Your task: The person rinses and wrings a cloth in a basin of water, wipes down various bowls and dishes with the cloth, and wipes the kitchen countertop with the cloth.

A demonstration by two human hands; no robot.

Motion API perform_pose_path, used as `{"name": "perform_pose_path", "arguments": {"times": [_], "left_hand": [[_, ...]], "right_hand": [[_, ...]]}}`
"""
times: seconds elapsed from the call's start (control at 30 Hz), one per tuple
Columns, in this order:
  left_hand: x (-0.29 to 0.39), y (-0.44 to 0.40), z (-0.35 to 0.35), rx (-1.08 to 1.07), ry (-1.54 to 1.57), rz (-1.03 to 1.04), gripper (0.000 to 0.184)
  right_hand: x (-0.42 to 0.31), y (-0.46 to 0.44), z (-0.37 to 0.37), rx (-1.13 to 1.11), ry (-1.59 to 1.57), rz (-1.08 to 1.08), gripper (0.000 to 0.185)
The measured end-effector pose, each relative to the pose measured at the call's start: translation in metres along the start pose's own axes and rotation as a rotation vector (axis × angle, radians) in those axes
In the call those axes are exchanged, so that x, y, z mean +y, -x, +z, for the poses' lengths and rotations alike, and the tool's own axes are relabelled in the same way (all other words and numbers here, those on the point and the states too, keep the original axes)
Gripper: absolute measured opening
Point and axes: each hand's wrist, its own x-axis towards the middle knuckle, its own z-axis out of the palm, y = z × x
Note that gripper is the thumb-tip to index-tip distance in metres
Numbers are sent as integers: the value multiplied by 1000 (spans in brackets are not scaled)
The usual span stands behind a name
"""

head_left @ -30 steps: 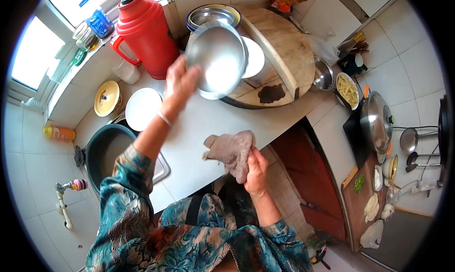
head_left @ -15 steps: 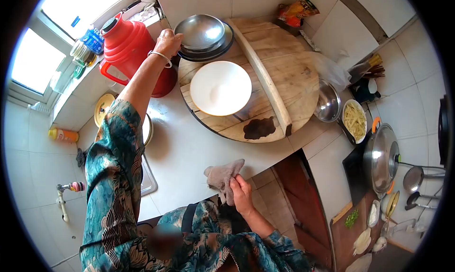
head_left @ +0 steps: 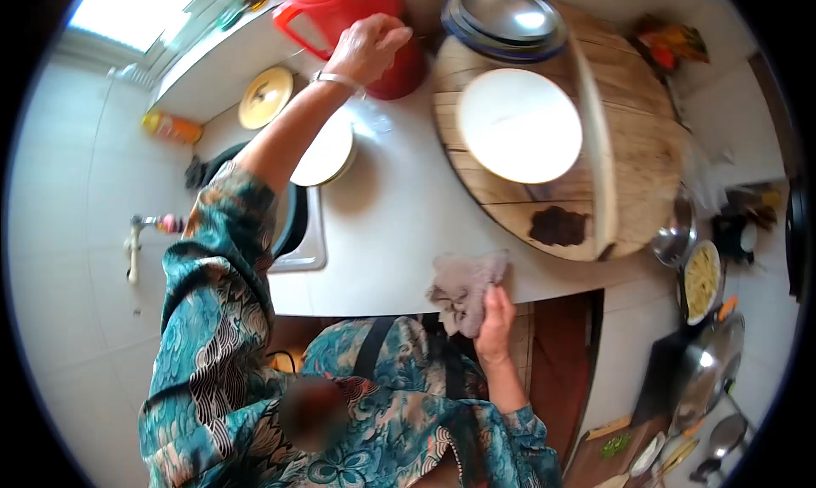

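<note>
My left hand [head_left: 371, 50] is stretched forward in front of the red thermos jug [head_left: 344, 3]. Its fingers are loosely bent, and nothing shows in them; whether it touches the jug I cannot tell. Near the counter's front edge, my right hand [head_left: 495, 325] grips a crumpled greyish-pink cloth [head_left: 467, 288]. A white bowl [head_left: 520, 124] sits on the round wooden board [head_left: 637, 131]. Behind it, a metal bowl [head_left: 507, 14] rests on dark-rimmed dishes [head_left: 497, 50]. Below my left forearm is a pale dish [head_left: 327, 152], partly covered by the arm.
A long wooden bar [head_left: 602, 148] crosses the board. At left are a yellow lid [head_left: 266, 98], the sink edge [head_left: 308, 241] and a tap [head_left: 136, 241]. Farther right stand a metal basin [head_left: 677, 231], a dish of pale strips [head_left: 701, 280] and a lidded pan [head_left: 707, 360].
My left hand has left the stacked metal bowl and moved left, towards the red jug. The right hand keeps hold of the cloth. The camera view has shifted.
</note>
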Motion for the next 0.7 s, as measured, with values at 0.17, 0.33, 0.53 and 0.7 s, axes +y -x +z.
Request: {"name": "perform_pose_path", "arguments": {"times": [0.17, 0.33, 0.53, 0.7], "left_hand": [[-109, 95, -66, 47, -337, -229, 35], [-170, 153, -72, 64, -581, -388, 52], [-182, 165, -53, -186, 611, -1184, 40], [-194, 163, -46, -307, 766, -1162, 39]], "right_hand": [[2, -4, 1, -20, 5, 2, 38], [5, -6, 11, -95, 146, 1, 42], [-2, 3, 60, -156, 237, -24, 57], [11, 5, 92, -111, 508, -56, 30]]}}
